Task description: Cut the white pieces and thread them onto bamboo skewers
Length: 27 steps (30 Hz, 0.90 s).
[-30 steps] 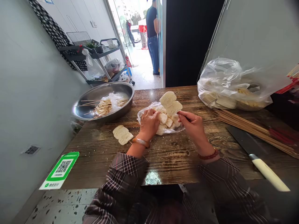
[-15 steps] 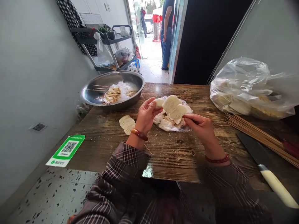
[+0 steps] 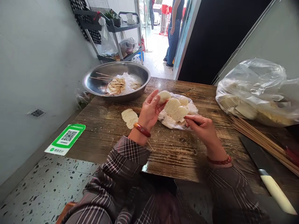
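My left hand (image 3: 151, 113) holds a pale oval slice (image 3: 164, 97) between thumb and fingers, tilted above the table. Close to it, my right hand (image 3: 199, 124) pinches the lower right edge of a cluster of overlapping pale slices (image 3: 175, 109); whether a stick runs through them is hidden. Under and behind both hands lies an open plastic bag (image 3: 192, 107) with more slices. To the left of my left wrist, a few joined slices (image 3: 130, 118) rest on the wooden table (image 3: 107, 124). A thin stick (image 3: 150, 145) lies near that wrist.
A metal basin (image 3: 119, 95) at the back left holds skewered slices (image 3: 116, 85). At the right are a large plastic bag (image 3: 254, 93), bundled sticks (image 3: 261, 140) and a knife (image 3: 275, 189). A QR card (image 3: 67, 138) lies front left. A person (image 3: 173, 34) stands by the doorway.
The slice in my left hand has been raised and turned to show its broad face, apart from the cluster at my right hand. The view has shifted slightly, and the person's legs have moved.
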Tool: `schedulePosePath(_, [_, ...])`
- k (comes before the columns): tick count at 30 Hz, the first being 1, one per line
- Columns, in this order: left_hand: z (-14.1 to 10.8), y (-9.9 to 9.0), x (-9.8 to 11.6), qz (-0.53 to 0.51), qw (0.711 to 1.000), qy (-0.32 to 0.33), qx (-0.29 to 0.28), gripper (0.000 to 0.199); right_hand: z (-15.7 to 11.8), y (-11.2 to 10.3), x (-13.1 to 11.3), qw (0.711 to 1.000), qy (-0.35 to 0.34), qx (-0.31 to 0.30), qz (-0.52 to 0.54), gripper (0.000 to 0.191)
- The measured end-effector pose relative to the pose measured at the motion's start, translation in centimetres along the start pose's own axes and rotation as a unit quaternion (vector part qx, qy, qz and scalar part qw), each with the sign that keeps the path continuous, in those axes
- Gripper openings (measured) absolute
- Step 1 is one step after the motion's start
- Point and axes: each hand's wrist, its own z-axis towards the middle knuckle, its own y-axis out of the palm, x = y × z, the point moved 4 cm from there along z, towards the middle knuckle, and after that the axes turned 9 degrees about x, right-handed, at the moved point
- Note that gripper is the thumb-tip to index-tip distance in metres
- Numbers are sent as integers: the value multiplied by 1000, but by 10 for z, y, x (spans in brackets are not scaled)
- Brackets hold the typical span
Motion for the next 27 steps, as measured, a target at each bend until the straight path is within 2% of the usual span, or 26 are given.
schedulePosePath(8, [1,1,-3,8,999,26,-31,31,0,0,5,1000,24,13,13,20])
schedulePosePath(18, [0,0,-12,36,999,38,1,38,-3,3,7,999,29,-1,-32,23])
schedulePosePath(27, [-6,4,-12,24,998,53,6,47,-4,5,8,998,-20,3,-65,20])
